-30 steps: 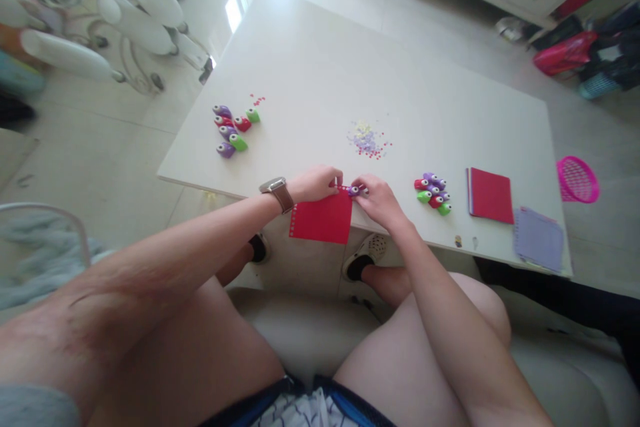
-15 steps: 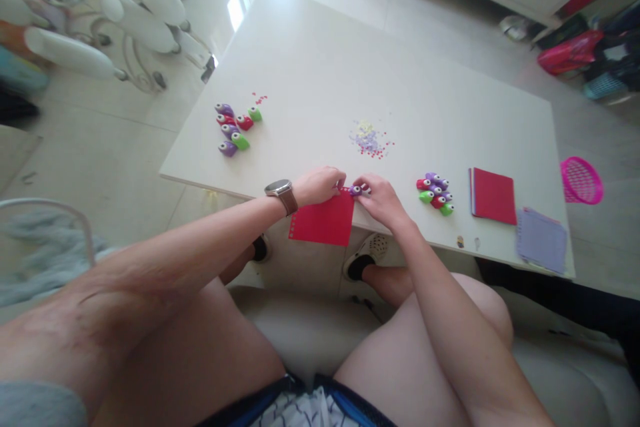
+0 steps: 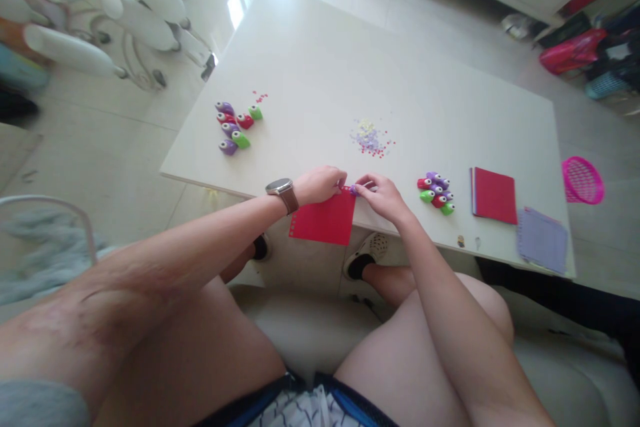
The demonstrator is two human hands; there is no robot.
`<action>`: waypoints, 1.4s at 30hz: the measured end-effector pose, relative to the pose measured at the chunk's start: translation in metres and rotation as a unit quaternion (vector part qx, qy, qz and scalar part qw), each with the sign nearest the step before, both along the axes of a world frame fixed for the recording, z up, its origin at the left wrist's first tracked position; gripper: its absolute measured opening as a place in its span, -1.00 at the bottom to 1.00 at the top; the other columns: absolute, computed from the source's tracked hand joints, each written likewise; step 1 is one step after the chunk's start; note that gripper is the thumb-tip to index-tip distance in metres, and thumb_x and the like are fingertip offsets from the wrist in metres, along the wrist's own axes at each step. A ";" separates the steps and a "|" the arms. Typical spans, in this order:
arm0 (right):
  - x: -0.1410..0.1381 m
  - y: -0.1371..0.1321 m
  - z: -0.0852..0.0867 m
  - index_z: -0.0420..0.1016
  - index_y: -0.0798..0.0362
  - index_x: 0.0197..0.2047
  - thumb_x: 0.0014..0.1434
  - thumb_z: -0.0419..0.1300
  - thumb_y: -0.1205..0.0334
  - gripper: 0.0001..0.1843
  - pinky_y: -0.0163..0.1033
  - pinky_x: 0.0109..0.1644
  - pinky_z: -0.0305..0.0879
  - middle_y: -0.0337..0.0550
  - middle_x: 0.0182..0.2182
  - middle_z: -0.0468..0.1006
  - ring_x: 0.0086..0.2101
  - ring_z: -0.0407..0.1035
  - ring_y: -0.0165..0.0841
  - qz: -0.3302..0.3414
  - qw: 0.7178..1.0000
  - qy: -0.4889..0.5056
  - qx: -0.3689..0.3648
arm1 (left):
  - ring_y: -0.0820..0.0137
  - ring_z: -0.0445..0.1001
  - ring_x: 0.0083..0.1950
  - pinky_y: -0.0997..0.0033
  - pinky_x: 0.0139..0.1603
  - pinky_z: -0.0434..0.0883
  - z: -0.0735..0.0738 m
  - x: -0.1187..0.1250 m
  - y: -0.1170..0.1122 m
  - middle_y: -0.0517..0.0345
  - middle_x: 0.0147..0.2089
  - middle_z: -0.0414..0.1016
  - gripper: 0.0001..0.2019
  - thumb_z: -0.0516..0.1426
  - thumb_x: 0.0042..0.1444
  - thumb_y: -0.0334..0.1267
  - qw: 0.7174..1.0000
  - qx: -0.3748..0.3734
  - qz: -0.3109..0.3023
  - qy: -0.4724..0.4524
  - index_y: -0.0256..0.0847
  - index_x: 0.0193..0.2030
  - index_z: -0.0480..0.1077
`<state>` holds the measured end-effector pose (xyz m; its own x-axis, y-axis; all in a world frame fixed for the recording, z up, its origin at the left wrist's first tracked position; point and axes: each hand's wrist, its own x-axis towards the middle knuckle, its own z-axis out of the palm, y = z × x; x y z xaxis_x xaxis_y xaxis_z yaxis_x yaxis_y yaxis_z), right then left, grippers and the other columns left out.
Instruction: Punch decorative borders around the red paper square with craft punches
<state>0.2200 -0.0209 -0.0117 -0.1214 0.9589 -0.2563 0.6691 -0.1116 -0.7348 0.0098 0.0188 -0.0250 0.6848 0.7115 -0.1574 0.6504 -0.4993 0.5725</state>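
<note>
A square red paper sheet point(image 3: 324, 221) with punched holes along its left and top edges hangs partly over the table's near edge. My left hand point(image 3: 323, 184), with a watch on its wrist, pinches the sheet's top edge. At the sheet's top right corner, my right hand point(image 3: 380, 196) has its thumb and fingers closed around a purple craft punch point(image 3: 353, 189), mostly covered by the fingers. Beyond the hands lies a heap of punched paper bits point(image 3: 369, 138) in purple, yellow and red.
Craft punches point(image 3: 234, 128) in purple, red and green stand at the left, and another cluster point(image 3: 437, 193) at the right. A stack of red paper point(image 3: 494, 196) and punched purple sheets point(image 3: 542, 240) lie farther right. A pink basket point(image 3: 583, 180) stands beyond the table.
My right hand has shifted slightly left with the purple punch, its fingers now covering more of it. My left hand and the red sheet stay nearly in place.
</note>
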 end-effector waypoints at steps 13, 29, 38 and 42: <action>0.005 0.002 -0.009 0.58 0.03 -0.29 0.17 0.32 0.22 -0.93 -0.19 -0.14 0.43 -0.16 -0.33 0.69 -0.31 0.54 -0.29 -0.014 0.999 0.033 -0.021 | 0.27 0.53 -0.10 0.37 -0.11 0.37 0.000 0.001 0.001 0.04 -0.15 0.62 -0.79 0.11 0.19 -0.34 1.000 -0.008 0.002 0.011 -0.18 -0.11 0.54; -0.003 0.017 -0.013 0.51 0.02 -0.34 -0.02 0.40 0.30 -0.83 -0.25 -0.24 0.39 -0.21 -0.43 0.63 -0.36 0.52 -0.31 -0.068 0.995 -0.011 -0.075 | 0.30 0.55 -0.13 0.40 -0.11 0.38 -0.001 0.002 0.002 0.03 -0.15 0.64 -0.79 0.14 0.19 -0.33 1.000 -0.014 0.010 0.018 -0.20 -0.09 0.56; -0.008 0.016 -0.014 0.48 0.02 -0.26 -0.02 0.40 0.30 -0.76 -0.25 -0.20 0.41 -0.26 -0.43 0.60 -0.36 0.51 -0.34 -0.072 0.996 0.024 -0.055 | 0.29 0.55 -0.15 0.39 -0.14 0.37 -0.006 0.000 0.004 0.03 -0.16 0.64 -0.80 0.13 0.19 -0.34 1.000 -0.005 0.003 0.013 -0.19 -0.11 0.56; 0.004 0.016 -0.008 0.51 0.05 -0.19 0.05 0.41 0.24 -0.74 -0.21 -0.18 0.43 -0.14 -0.32 0.64 -0.32 0.52 -0.31 -0.077 0.993 0.047 -0.077 | 0.29 0.54 -0.16 0.39 -0.18 0.36 -0.004 -0.001 0.004 0.05 -0.16 0.64 -0.81 0.13 0.19 -0.32 1.000 -0.009 0.004 0.015 -0.18 -0.11 0.55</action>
